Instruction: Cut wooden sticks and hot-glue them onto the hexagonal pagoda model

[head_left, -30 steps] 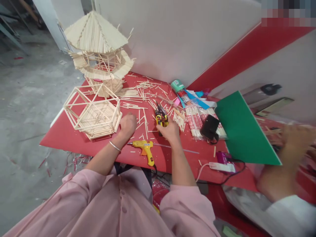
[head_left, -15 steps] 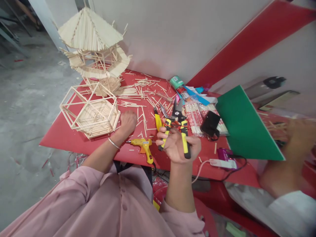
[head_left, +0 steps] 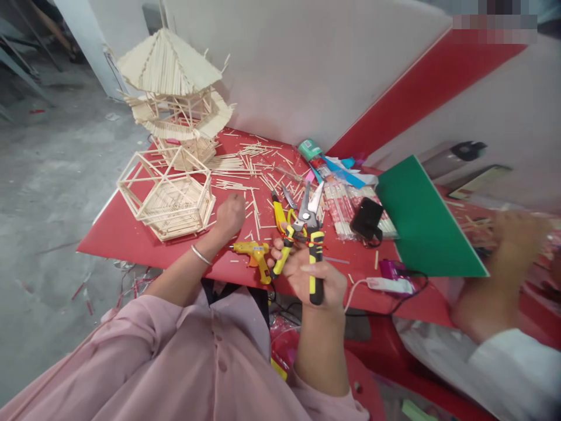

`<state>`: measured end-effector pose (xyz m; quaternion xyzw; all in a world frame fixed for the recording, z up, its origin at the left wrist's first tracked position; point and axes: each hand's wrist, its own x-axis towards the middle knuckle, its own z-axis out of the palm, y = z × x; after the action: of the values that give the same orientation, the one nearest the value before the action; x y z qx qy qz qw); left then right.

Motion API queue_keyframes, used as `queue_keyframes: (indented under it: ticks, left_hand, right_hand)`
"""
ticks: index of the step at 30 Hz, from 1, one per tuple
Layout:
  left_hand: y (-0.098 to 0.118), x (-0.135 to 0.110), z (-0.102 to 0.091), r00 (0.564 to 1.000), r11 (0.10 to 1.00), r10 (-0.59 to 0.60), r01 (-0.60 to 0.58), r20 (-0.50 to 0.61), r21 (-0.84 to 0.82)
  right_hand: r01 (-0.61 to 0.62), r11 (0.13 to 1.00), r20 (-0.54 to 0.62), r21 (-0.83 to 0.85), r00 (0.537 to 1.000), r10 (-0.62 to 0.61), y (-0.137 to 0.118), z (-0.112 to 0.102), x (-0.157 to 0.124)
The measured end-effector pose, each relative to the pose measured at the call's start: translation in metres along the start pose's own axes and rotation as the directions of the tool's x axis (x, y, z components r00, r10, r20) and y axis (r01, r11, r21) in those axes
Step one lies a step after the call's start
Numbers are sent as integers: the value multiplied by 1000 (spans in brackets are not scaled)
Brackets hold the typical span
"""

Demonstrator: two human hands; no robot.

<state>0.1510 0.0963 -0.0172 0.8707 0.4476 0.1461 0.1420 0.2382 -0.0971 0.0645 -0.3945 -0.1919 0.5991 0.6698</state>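
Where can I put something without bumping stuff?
Best is the left corner of the red table, between the hexagonal stick model and its front edge. A smaller bare patch, with one stray stick, lies between the wrapped packets and the white block. The back is crowded: loose sticks spread from the tower to the green-topped container.

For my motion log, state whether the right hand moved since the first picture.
Yes: the right hand moved toward the near edge of the red tabletop.
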Motion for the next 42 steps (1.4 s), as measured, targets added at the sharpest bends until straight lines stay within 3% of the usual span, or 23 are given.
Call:
queue_keyframes:
  ticks: [4,8,12,15,18,22,29,34,42]
  left_hand:
    - [8,-20,-14,985,982,112,-129,-129,-136]
    - [-17,-80,-24,951,945,227,-267,-209,-191]
    - [-62,-147,-23,974,985,127,-145,-187,-91]
    - [-79,-170,-22,986,997,71,-65,-152,47]
    - [-81,-172,-23,993,993,76,-68,-90,93]
    - [-81,-170,-24,987,997,82,-80,-135,17]
    - [-86,-172,-18,987,997,60,-66,-147,-38]
    - [-90,-171,-20,992,995,67,-75,-110,-72]
    - [-99,-172,-21,981,997,60,-66,-186,-30]
  right_hand:
    - [5,1000,-12,-29,1000,-5,0,3,-5]
    - [23,998,-10,-63,1000,-24,3,1,-16]
    - [-25,996,-4,-91,1000,25,20,-4,-26]
    - [-107,990,-7,-94,994,107,45,-6,-27]
    - [-231,963,-13,-136,973,231,75,-4,-29]
    - [-391,886,-46,-249,919,392,108,-2,-33]
    - [-604,782,-166,-153,796,582,136,-1,-31]
    - [-610,788,-163,-82,788,593,142,0,-30]
    - [-591,799,-152,-110,805,574,146,-2,-28]
